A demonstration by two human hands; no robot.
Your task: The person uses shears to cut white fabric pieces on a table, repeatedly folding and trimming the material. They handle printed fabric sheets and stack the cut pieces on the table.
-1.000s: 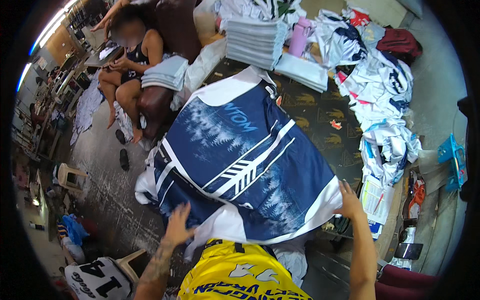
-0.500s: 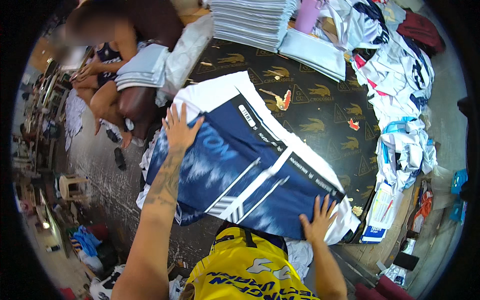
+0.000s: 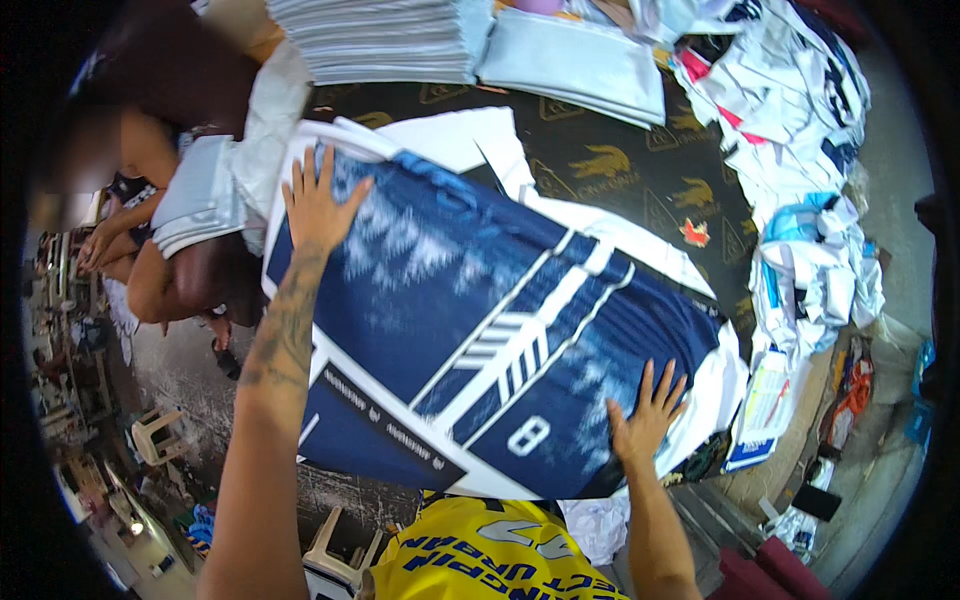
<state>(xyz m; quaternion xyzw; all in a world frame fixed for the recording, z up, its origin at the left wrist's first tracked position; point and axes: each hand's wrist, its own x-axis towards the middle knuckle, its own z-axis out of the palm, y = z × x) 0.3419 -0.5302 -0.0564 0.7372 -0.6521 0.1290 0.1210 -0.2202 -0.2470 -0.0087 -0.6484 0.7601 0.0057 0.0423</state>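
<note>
A large printed fabric panel, navy blue with pale smoky patches and white slanting stripes, lies spread across the dark work table. My left hand presses on its far-left part, fingers spread. On the panel's right part rests my right hand, also flat with its fingers apart. A black lettered band crosses the near-left part of the fabric, with more navy print beyond it. White cloth shows from beneath the far and right edges of the panel.
Folded white fabric stacks stand at the far side. Cut scraps heap along the right edge, near a white and blue packet. A person sits at far left beside folded pale cloth. A stool stands lower left.
The panel has shifted toward me, with a lower section and a second black band now in view. Both hands stay flat on it. The head view has moved as well.
</note>
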